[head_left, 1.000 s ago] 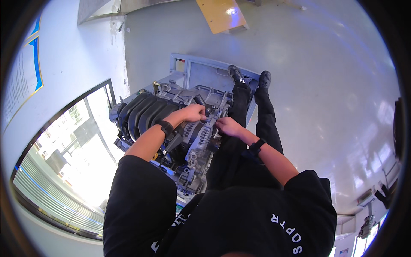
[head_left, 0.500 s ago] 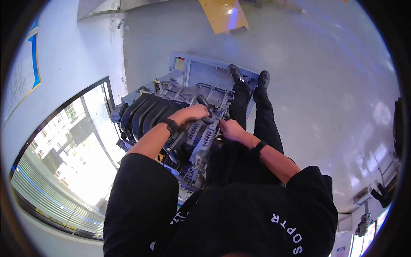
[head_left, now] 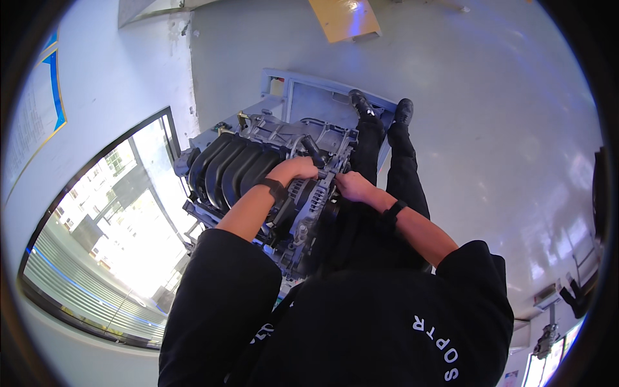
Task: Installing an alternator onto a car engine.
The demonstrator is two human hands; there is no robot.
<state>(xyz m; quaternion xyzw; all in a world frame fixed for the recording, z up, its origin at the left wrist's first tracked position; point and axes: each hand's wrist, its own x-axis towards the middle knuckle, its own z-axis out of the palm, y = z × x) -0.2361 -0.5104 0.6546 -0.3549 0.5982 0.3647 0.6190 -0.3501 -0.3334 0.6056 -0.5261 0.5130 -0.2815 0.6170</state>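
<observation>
In front of me stands a car engine (head_left: pixel 325 138) of grey cast metal. Its ribbed black intake manifold (head_left: pixel 227 169) is on the left. My left hand (head_left: pixel 298 169) is closed at the engine's upper front edge, just above the grey slotted alternator (head_left: pixel 316 198), fingers partly hidden. Facing it from the right, my right hand (head_left: pixel 354 186) is also closed, its fingertips at the same edge. What the fingers of either hand hold is too small or hidden to make out. A black cylindrical part (head_left: pixel 313 149) lies slanted just beyond my left hand.
A grey metal stand frame (head_left: pixel 303 80) reaches out beyond the engine, near my black shoes (head_left: pixel 403 111). A white wall (head_left: pixel 138 71) with a black-framed window (head_left: pixel 106 226) is close on the left. Farther off, a yellow panel (head_left: pixel 347 19) is over the grey floor (head_left: pixel 490 148).
The view has shifted slightly, so the engine appears a little higher and farther right. Both hands stay at the same edge of the engine, still closed.
</observation>
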